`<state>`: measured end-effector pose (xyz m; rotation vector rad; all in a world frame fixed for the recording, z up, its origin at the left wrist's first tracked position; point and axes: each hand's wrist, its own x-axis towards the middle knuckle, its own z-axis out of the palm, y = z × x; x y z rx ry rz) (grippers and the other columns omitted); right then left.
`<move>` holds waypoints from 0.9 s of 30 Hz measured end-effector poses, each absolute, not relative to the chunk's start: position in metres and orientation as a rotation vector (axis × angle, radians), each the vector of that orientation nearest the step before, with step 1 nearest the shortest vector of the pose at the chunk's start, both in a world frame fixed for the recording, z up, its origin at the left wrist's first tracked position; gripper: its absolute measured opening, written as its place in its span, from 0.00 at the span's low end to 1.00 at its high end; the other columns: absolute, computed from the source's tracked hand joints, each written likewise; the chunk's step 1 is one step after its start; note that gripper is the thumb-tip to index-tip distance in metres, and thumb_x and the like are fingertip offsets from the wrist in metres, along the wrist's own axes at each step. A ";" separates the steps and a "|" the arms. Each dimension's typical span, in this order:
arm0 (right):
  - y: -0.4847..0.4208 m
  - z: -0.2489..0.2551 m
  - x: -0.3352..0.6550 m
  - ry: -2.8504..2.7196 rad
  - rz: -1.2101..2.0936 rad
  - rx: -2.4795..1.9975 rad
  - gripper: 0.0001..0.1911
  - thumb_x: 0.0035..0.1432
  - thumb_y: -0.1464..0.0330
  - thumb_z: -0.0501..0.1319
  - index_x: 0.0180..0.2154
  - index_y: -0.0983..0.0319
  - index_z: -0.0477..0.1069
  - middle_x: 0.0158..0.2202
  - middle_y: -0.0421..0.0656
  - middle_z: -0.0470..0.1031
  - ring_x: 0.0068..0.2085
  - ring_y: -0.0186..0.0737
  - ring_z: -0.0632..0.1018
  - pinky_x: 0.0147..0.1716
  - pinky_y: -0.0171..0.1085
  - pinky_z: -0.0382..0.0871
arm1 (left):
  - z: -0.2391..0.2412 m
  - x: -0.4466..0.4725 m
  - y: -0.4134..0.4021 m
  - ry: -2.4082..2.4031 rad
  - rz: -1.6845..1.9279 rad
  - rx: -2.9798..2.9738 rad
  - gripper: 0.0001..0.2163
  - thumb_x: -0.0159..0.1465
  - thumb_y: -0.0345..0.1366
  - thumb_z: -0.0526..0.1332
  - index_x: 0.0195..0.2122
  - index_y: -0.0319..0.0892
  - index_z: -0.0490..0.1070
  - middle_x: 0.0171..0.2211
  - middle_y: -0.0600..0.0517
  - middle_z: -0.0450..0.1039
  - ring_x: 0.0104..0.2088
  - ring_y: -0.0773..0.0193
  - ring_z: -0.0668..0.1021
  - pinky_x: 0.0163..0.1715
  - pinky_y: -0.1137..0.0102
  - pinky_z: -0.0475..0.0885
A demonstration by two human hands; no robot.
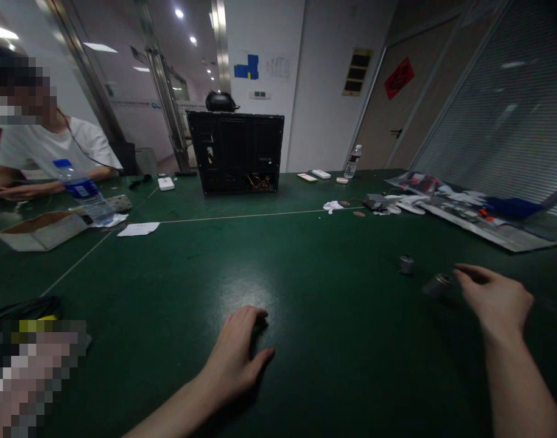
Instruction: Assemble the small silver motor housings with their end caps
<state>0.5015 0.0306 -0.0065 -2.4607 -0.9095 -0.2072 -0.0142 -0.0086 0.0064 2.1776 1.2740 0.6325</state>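
Note:
My left hand hovers over or rests on the green table, its thumb spread away from the curled fingers and nothing visible in it. On the right, the thumb and forefinger of my right hand come together in a pinch; whatever is between the tips cannot be made out. Just left of those fingertips is a small silver cylinder, like a small motor, tilted and slightly blurred. Whether the fingers touch it is unclear. A second, smaller silver cylinder stands upright farther left.
A black computer case stands at the back. Far right lies a tray with loose parts, near a blue bin. Left are an open cardboard box, a water bottle and black cables. A person sits at the far left.

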 end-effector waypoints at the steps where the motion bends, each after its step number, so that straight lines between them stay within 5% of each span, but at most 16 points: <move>1: 0.032 -0.007 0.503 -0.926 -0.163 -2.494 0.18 0.54 0.57 0.56 0.41 0.58 0.77 0.38 0.50 0.79 0.40 0.57 0.77 0.40 0.46 0.68 | 0.005 -0.015 -0.009 1.270 0.640 2.182 0.19 0.56 0.32 0.64 0.49 0.43 0.65 0.47 0.44 0.71 0.48 0.49 0.72 0.48 0.51 0.69; 6: 0.033 -0.011 0.504 -0.990 -0.096 -2.523 0.19 0.52 0.56 0.56 0.40 0.57 0.77 0.37 0.51 0.78 0.38 0.59 0.77 0.31 0.46 0.67 | 0.001 -0.015 -0.008 1.261 0.662 2.204 0.19 0.57 0.31 0.65 0.49 0.43 0.65 0.47 0.45 0.71 0.47 0.50 0.72 0.47 0.52 0.68; 27: 0.033 -0.008 0.504 -0.960 -0.008 -2.575 0.20 0.51 0.56 0.55 0.42 0.55 0.77 0.41 0.52 0.76 0.40 0.61 0.76 0.29 0.47 0.68 | 0.003 -0.014 -0.009 1.254 0.663 2.217 0.18 0.56 0.31 0.64 0.47 0.43 0.66 0.45 0.46 0.71 0.46 0.51 0.73 0.47 0.54 0.68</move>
